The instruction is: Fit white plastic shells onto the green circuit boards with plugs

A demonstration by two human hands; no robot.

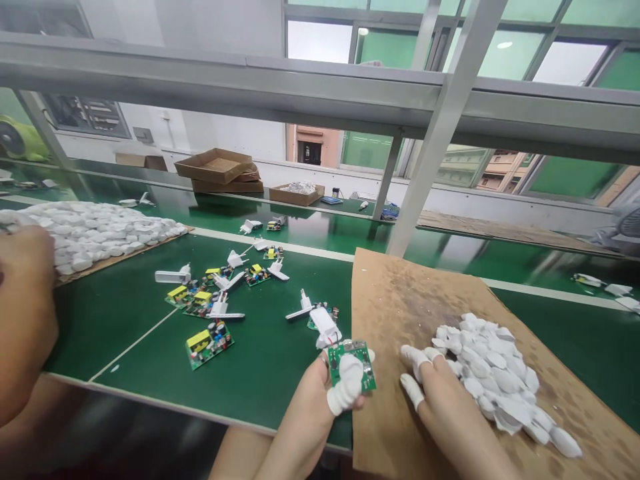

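My left hand (317,393) grips a green circuit board (367,370), its thumb in a white finger cot pressed on the board's face. Red and dark wires show at the board's top edge, close to a white plug housing (325,323). My right hand (440,387), also with white finger cots, is open beside a heap of white lumps (500,373), fingers and thumb apart. That heap lies on a brown, stained cardboard sheet (385,313). Left of my hands, several circuit boards with yellow transformers (207,343) and white plug housings (225,313) are scattered over the green bench.
A co-worker's arm (25,313) reaches in at the left, by a larger pile of white lumps (110,227) on cardboard. Cardboard trays (215,167) and a box of white pieces (297,193) stand behind. A slanting metal post (433,133) rises beyond my cardboard.
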